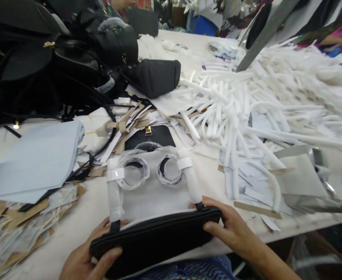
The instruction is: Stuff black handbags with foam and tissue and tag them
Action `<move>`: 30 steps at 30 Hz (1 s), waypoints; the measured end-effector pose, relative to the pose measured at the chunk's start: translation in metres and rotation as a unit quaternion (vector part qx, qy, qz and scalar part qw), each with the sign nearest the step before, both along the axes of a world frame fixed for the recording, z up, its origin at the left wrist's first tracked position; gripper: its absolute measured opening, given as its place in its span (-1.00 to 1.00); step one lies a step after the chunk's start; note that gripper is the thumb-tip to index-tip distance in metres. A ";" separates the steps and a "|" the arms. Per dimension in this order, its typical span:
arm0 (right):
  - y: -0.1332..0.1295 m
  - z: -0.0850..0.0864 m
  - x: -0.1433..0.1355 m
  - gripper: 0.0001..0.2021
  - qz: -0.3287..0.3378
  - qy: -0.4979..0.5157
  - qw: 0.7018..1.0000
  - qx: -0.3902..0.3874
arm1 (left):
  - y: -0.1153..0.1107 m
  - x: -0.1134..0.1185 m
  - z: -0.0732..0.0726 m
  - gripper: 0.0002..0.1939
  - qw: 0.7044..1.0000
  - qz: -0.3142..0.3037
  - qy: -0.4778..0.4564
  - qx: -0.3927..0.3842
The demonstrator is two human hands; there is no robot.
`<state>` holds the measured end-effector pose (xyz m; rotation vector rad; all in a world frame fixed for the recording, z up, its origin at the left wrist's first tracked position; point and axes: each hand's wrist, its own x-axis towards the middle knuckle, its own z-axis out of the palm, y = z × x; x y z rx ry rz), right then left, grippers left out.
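A black bag (159,237) lies at the table's near edge, its base toward me. My left hand (93,251) grips its left end, thumb on the black face and fingers behind. At the other end my right hand (226,223) holds it the same way. Beyond the base, the bag's back is covered by a translucent white sheet (156,194). Its straps run in white foam sleeves (193,181) fastened with white paper bands. Two plastic-wrapped strap coils (134,173) rest on the sheet. The black flap with a gold buckle (148,131) shows at the far end.
Black bags (115,44) are heaped at the back left. White foam tubes (229,112) pile up on the right, near a grey plastic bag (305,175). Pale sheets (34,159) and tags with strings (22,229) lie left. A grey metal bar (264,35) slants across the upper right.
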<state>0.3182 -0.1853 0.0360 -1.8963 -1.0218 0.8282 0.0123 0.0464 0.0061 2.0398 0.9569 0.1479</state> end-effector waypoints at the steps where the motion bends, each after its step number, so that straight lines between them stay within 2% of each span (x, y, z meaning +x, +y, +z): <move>1: 0.001 0.001 -0.001 -0.61 -0.007 -0.002 1.000 -0.017 | 0.000 0.002 -0.002 -0.53 1.000 0.021 0.001 0.010; 4: 0.008 0.006 -0.002 -0.64 0.002 0.003 0.999 -0.033 | -0.002 0.012 -0.005 -0.43 0.995 0.094 -0.005 0.026; 9: 0.013 0.013 -0.001 -0.48 0.058 0.042 0.997 -0.031 | -0.006 0.029 0.003 -0.47 0.994 0.102 -0.043 0.021; 13: 0.013 0.009 -0.011 -0.71 0.007 0.012 0.999 -0.035 | -0.010 0.035 0.014 -0.50 0.994 0.088 -0.064 -0.018; 17: 0.014 0.004 -0.018 -0.71 -0.021 -0.007 1.000 -0.018 | -0.015 0.036 0.016 -0.50 0.991 0.092 -0.083 -0.048; 23: 0.013 0.006 -0.019 -0.71 -0.022 -0.004 0.999 0.023 | -0.023 0.038 0.014 -0.48 0.984 0.141 -0.105 -0.009; 26: 0.013 0.000 -0.019 -0.72 -0.031 -0.008 0.998 0.052 | -0.028 0.039 0.010 -0.47 0.981 0.168 -0.095 0.026; 28: 0.014 -0.008 -0.018 -0.73 -0.042 -0.012 0.998 0.055 | -0.033 0.038 0.007 -0.44 0.975 0.201 -0.061 0.069; 30: 0.015 -0.016 -0.017 -0.76 -0.053 -0.013 0.997 0.051 | -0.036 0.038 0.006 -0.37 0.960 0.228 -0.024 0.162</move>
